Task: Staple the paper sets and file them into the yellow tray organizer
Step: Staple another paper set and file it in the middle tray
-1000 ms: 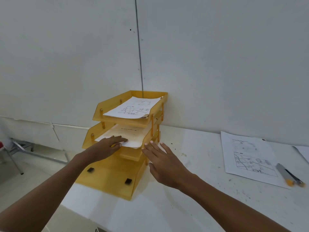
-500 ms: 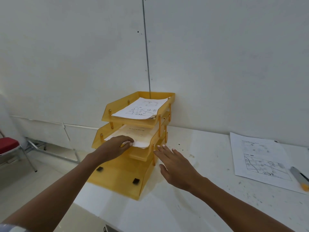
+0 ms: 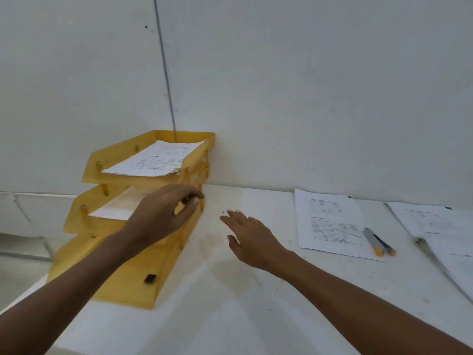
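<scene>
White tabletop (image 3: pixel 230 316) fills the lower part of the frame, and both our bare forearms reach across it from the bottom corners. Our left hand (image 3: pixel 158 216) hangs left of centre in front of the yellow tray organizer (image 3: pixel 122 280). Its fingers are loosely curled toward the thumb with nothing between them. We cannot tell whether the fingertips touch the tray's post.

Our right hand (image 3: pixel 253 242) hovers at centre above the bare table, just right of the organizer, with its fingers straight, slightly spread and grasping nothing. The three-tier organizer stands at centre left against the wall. One paper set (image 3: pixel 115 208) lies in its middle tier and another printed set (image 3: pixel 156 161) in the top tier.

At centre right a printed sheet (image 3: pixel 330 221) lies flat with a slim grey tool with a yellow tip (image 3: pixel 372 239) on its right edge. More sheets (image 3: pixel 435 221) lie at the right edge of the frame. Behind everything rises a pale wall (image 3: pixel 307 85) with a dark vertical seam (image 3: pixel 163 73).
</scene>
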`<state>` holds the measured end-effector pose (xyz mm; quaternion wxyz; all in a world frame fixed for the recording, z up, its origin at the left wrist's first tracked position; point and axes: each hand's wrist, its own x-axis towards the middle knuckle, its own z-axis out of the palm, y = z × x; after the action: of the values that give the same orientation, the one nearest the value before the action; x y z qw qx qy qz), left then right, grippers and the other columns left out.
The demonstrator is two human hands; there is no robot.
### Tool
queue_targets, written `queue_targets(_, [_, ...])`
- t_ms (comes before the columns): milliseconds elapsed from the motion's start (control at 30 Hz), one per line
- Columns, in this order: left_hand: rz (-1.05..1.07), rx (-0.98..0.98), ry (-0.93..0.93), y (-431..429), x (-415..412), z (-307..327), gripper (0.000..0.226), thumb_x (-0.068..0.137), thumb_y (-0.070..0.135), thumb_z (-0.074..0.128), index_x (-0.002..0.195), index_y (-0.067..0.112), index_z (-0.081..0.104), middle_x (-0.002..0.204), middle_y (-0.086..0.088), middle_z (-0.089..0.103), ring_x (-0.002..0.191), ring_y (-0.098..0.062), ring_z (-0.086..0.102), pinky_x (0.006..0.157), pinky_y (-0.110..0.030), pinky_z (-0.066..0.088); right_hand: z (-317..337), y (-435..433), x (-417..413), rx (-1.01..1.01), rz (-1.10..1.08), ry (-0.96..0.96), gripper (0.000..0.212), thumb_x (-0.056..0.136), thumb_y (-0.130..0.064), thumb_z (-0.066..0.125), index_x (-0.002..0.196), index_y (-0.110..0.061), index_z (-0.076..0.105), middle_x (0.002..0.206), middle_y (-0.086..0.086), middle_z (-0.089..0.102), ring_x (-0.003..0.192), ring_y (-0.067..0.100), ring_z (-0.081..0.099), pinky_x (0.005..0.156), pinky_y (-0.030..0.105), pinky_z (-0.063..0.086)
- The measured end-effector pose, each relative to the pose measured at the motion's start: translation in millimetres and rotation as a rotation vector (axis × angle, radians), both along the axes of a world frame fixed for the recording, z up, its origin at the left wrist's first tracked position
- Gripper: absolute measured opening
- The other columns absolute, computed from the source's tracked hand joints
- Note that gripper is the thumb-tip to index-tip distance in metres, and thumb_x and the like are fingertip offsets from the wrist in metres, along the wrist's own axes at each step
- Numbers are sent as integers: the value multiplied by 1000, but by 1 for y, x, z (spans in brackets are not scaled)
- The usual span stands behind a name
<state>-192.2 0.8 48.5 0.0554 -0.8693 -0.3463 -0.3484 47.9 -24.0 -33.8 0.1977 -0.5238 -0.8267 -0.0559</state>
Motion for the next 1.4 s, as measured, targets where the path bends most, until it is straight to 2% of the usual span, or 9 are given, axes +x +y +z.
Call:
queue_targets(300, [-106,-552,-136,15,168,-53,18,100,20,58,112,24,70,99,8,73,87,-10,69,75,-18,51,-5,-27,136,-187,-473,61,50,101,-25,42,150,-16,36,152,4,45,136,24,45,111,40,36])
queue_targets(433, [-91,-778,-97,31,229,-83,23,101,21,56,119,17,70,113,-1,71,98,-17,66,84,-25,52,-14,-34,210,-193,-778,84,41,98,-26,43,137,-14,46,136,5,57,123,26,52,103,43,39])
queue_targets(533, [-73,-773,30,37,260,-103,35,102,31,57,134,22,63,132,0,63,119,-19,60,96,-23,41,-24,-42,249,-234,-942,58,37,98,-35,42,129,-15,46,125,5,59,115,27,55,96,43,41])
queue_targets(667, [3,-602,221,38,282,-125,45,95,54,58,136,36,62,141,8,59,130,-23,48,106,-34,39,-39,-48,277,-236,-947,47,34,99,-39,44,125,-17,49,115,3,61,107,25,58,85,37,44])
queue_targets(833, [34,-549,217,35,286,-129,43,94,57,57,133,40,63,138,14,57,132,-18,44,103,-33,37,-46,-42,301,-113,-965,13,22,94,-14,47,114,-16,57,100,-1,63,94,23,56,68,30,35])
queue_targets(1000, [35,-559,231,38,289,-131,44,94,58,57,133,40,61,137,15,57,132,-18,44,104,-33,38,-46,-36,318,-126,-1100,-68,24,85,-6,55,108,-9,63,92,9,66,86,33,61,73,39,45])
queue_targets(1133, [9,-630,298,50,291,-121,35,92,56,60,123,40,66,124,11,58,117,-16,48,98,-33,44,-47,-20,317,2,-1074,-104,26,62,-6,74,88,-4,70,77,14,65,71,36,60,62,42,47])
queue_targets(1267, [-27,-779,151,79,302,-104,13,95,39,63,99,29,71,103,5,67,93,-14,63,85,-32,53,-39,1,314,-20,-845,-118,18,82,-19,68,98,-15,74,90,4,71,89,28,61,75,40,46])
queue_targets(1400, [60,-850,-14,116,325,-103,23,99,26,58,117,13,65,116,-4,68,99,-16,59,82,-27,45,-43,14,315,-128,-769,-138,28,100,-36,45,118,-24,63,112,-1,64,105,21,57,86,34,41])
